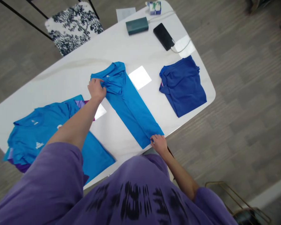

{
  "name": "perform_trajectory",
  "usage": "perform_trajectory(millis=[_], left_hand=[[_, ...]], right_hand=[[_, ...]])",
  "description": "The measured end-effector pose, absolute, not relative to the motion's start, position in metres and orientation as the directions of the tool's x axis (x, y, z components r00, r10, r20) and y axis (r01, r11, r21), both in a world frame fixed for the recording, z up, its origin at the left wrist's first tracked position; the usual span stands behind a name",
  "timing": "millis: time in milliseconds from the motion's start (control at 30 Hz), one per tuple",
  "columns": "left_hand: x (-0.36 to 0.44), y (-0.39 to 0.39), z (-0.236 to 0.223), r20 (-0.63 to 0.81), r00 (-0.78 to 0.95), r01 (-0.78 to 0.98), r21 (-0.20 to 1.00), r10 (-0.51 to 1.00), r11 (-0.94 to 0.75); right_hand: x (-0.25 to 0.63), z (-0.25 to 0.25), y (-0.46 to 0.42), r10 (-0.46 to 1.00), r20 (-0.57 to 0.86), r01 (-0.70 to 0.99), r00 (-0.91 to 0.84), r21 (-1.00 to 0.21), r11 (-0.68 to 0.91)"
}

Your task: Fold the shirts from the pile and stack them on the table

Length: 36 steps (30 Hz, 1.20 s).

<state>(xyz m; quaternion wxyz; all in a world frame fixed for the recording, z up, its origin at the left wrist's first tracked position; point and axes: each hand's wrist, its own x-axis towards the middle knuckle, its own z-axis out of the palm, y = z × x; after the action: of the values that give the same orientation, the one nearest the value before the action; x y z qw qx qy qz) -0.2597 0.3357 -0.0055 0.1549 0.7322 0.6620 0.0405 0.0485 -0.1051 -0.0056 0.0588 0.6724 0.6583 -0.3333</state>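
Observation:
A bright blue T-shirt (133,107), folded into a long narrow strip, lies slantwise on the white table. At its collar end my left hand (96,89) pinches the cloth, and creases run out from the fingertips. My right hand (159,144) has its fingers closed on the hem corner at the table's near edge. To the left, partly covered by my left arm, a second blue T-shirt (97,153) with purple sleeve parts is spread out. A darker blue folded garment (182,87) rests on the right.
On the white table (112,47) lie a black phone (164,36) with a cable, a dark green power bank (137,26) and a small carton (155,8). A chair with a black-and-white patterned seat (72,26) stands beyond the far edge. A gold metal frame (234,195) stands at lower right.

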Motion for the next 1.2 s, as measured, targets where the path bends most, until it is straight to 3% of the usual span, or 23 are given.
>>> perform_trajectory(millis=[67, 267, 367, 667, 767, 1000, 1200], left_hand=[[-0.264, 0.304, -0.015, -0.13, 0.122, 0.951, 0.299, 0.984, -0.078], [-0.213, 0.2, -0.017, -0.231, 0.492, 0.814, 0.463, 0.84, -0.35], [-0.195, 0.16, -0.017, -0.261, 0.551, 0.785, 0.485, 0.793, -0.386], [-0.183, 0.107, 0.003, -0.273, 0.461, 0.846, 0.421, 0.844, -0.326], [-0.185, 0.057, 0.019, -0.373, 0.392, 0.877, 0.426, 0.841, -0.22], [-0.164, -0.096, 0.056, -0.575, 0.258, 0.929, 0.368, 0.777, -0.036], [-0.148, -0.165, 0.07, -0.595, 0.153, 0.945, 0.321, 0.789, 0.059]], right_hand=[[0.037, -0.013, -0.105, 0.826, -0.553, 0.933, -0.109, -0.343, -0.106], [0.032, -0.001, -0.086, 0.879, -0.475, 0.948, -0.047, -0.299, -0.111], [0.035, 0.001, -0.078, 0.88, -0.474, 0.96, -0.024, -0.256, -0.112], [0.064, 0.006, -0.09, 0.877, -0.457, 0.962, -0.148, -0.271, 0.022], [0.099, 0.013, -0.086, 0.856, -0.464, 0.955, -0.228, -0.276, 0.105], [0.165, 0.028, -0.081, 0.669, -0.544, 0.861, -0.507, -0.297, 0.412], [0.169, 0.035, -0.085, 0.579, -0.549, 0.786, -0.603, -0.281, 0.551]])
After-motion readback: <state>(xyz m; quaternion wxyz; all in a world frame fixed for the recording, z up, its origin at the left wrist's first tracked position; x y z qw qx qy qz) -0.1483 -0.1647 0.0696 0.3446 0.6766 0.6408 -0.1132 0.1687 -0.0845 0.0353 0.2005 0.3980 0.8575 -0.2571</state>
